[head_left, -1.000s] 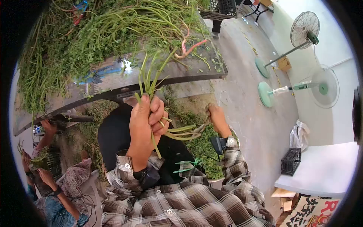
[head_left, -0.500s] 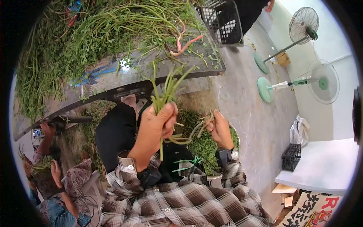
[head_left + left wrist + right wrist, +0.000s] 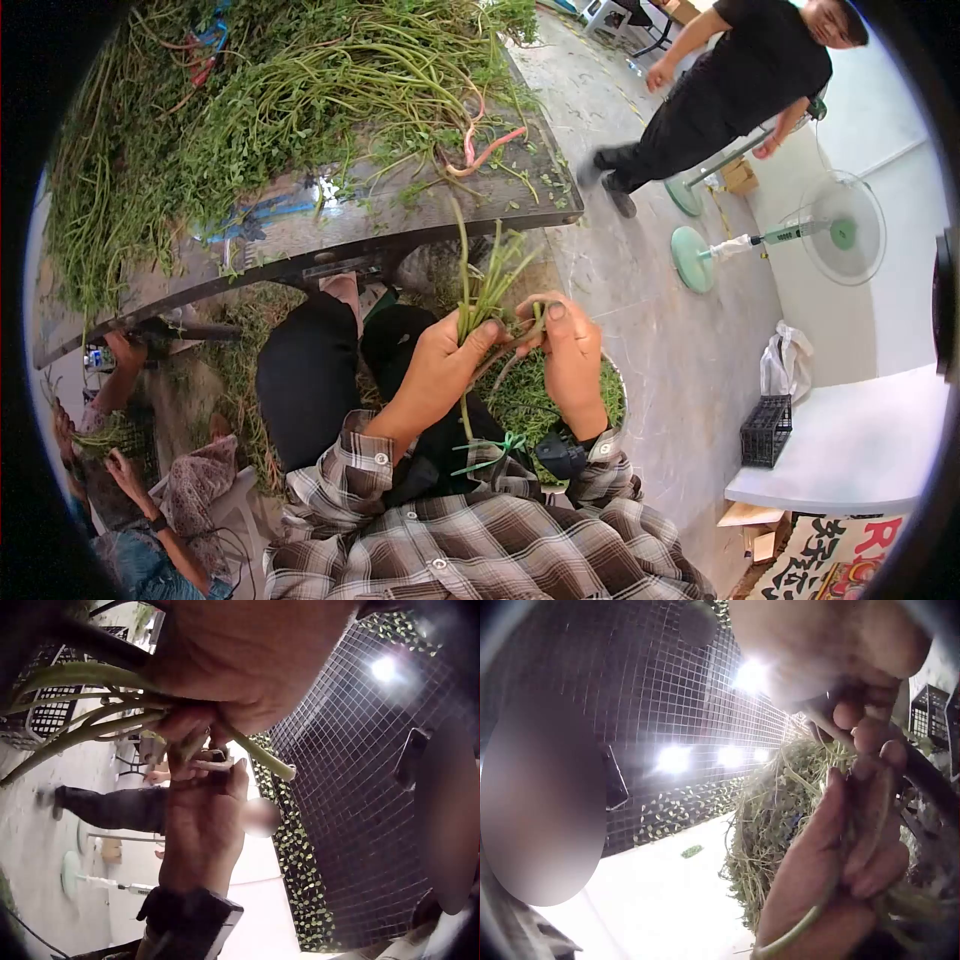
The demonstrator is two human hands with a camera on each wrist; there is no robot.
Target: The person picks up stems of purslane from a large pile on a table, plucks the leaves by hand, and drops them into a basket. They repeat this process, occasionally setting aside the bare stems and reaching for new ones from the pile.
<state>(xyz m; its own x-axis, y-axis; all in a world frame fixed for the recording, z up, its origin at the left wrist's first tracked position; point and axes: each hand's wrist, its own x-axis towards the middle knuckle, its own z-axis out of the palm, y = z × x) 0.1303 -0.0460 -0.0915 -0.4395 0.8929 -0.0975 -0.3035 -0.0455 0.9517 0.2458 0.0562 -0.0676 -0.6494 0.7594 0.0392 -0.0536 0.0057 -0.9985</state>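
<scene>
My left hand (image 3: 440,360) grips a small bunch of green leafy-plant stems (image 3: 490,285), their cut tops pointing up toward the table. Close beside it, my right hand (image 3: 572,365) pinches some bent, thin stems (image 3: 525,335) between thumb and fingers. The fingertips of both hands meet at the bunch. In the left wrist view several thick stems (image 3: 82,739) fan out from the left fist, and one short end (image 3: 270,761) sticks out the other side. The right wrist view shows the left hand (image 3: 832,855) with a stem curving across its palm.
A heap of leafy stems (image 3: 330,100) covers much of the table (image 3: 400,215). Picked greens (image 3: 525,395) fill a round tub below my right hand. A person in black (image 3: 755,75) walks beyond the table; another sits at left (image 3: 165,535). Fans (image 3: 690,258) stand on the right.
The left hand has moved right with the bunch, and the right hand has come in to meet it. A person in black has walked into view at the upper right.
</scene>
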